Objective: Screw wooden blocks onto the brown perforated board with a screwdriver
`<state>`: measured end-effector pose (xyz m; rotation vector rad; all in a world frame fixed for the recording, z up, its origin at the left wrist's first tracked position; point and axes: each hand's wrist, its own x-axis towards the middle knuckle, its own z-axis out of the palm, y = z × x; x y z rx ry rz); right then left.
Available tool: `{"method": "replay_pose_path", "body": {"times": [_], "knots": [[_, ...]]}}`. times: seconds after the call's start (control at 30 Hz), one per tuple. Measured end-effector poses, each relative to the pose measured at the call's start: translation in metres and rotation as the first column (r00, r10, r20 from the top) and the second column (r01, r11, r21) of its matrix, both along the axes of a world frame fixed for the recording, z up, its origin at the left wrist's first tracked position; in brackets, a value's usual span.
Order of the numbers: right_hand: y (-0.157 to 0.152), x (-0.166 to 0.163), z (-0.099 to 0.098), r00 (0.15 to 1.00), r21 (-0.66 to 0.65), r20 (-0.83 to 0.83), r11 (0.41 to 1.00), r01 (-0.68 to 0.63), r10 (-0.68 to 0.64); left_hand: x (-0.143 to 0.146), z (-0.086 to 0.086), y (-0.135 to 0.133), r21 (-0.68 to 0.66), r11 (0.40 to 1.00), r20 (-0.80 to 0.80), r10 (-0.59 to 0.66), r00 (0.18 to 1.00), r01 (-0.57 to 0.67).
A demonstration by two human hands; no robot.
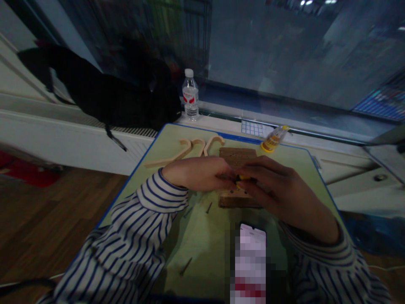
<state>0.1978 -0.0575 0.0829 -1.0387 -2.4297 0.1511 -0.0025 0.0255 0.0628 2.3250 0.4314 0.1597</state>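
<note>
My left hand (207,174) and my right hand (280,185) meet over a brown wooden block (238,155). Pinched in the right fingers is a small yellow-and-black object (243,177), mostly covered, so its kind does not show. The left fingertips are closed at its near end; what lies between them is hidden. Below the hands, a lighter wooden piece with dark holes (236,192) rests over the block. Left of the block lie a screw (209,207), a second screw (187,212) and, nearer me, a third screw (186,267).
Pale wooden hook-shaped pieces (186,148) lie at the table's (202,245) far left. A yellow-capped glue bottle (274,139) stands at the far right edge. A phone (252,253) lies close to me. Behind are a water bottle (190,99) and a black bag (123,95).
</note>
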Motion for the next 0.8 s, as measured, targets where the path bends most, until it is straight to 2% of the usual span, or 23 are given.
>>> {"method": "replay_pose_path", "body": {"times": [0.1, 0.2, 0.43, 0.8], "knots": [[0.0003, 0.0009, -0.0002, 1.000, -0.003, -0.002, 1.000, 0.001, -0.001, 0.0010, 0.0024, -0.0003, -0.056, 0.997, 0.049, -0.050, 0.998, 0.053], [0.0000, 0.0016, 0.0011, 1.000, -0.023, -0.010, 1.000, 0.002, -0.002, 0.0025, 0.0065, -0.0014, -0.074, 0.996, 0.073, -0.041, 0.997, 0.047], [0.0000, 0.0003, 0.0017, 1.000, -0.035, -0.009, 0.999, 0.006, -0.007, 0.0017, 0.0048, -0.0005, -0.034, 0.999, 0.055, 0.037, 0.998, -0.035], [-0.0012, -0.0019, 0.0025, 1.000, -0.027, -0.012, 1.000, -0.011, 0.011, 0.0005, 0.0057, 0.0005, -0.006, 1.000, 0.088, -0.005, 0.996, 0.005]]}}
